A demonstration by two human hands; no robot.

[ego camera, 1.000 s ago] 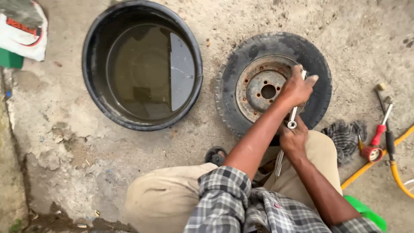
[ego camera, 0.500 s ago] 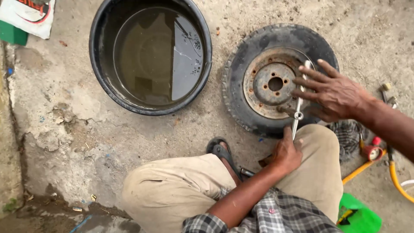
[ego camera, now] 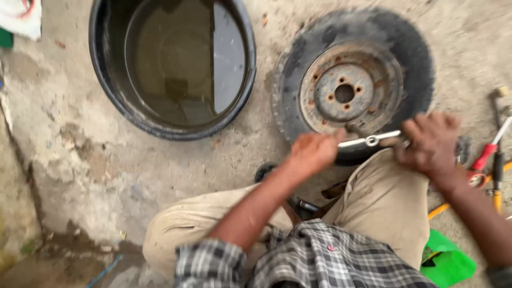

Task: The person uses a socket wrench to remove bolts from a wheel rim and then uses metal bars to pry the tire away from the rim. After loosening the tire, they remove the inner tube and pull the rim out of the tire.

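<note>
**A:** Status on the hands?

**B:** Both on one tool. Left hand [ego camera: 312,152] is closed round one end of a slim metal tyre lever [ego camera: 370,141]; right hand [ego camera: 429,141] is wrapped over the other end. Lever lies roughly level, spanning the gap between them. Picture is motion-blurred, so I can't tell the exact finger placement.

**A:** Where's the lever relative to the wheel?

**B:** Right at the near edge of the tyre [ego camera: 298,69], which lies flat on the concrete floor [ego camera: 160,170]. The bar crosses the lower sidewall just below the rusty steel rim [ego camera: 349,88]. Can't tell if its tip is under the bead; blur hides it.

**A:** Wheel position?

**B:** Directly in front of the person's knees, touching or nearly touching the right knee of the beige trousers [ego camera: 384,202]. Rim faces up, bolt holes around a centre bore visible.

**A:** Anything else around?

**B:** Black round tub [ego camera: 104,90] holding murky water, just left of the tyre, not touching it. Far right on the floor: a red-handled tool [ego camera: 484,157] and a yellow hose [ego camera: 498,198], near the right hand but apart from it. Green object [ego camera: 450,261] by the right leg, kind unclear. White bag [ego camera: 21,18] at the top left corner, well apart from everything.

**A:** Person's posture?

**B:** Crouched low, checked shirt [ego camera: 320,256] at bottom of frame, both arms reaching forward.
</note>
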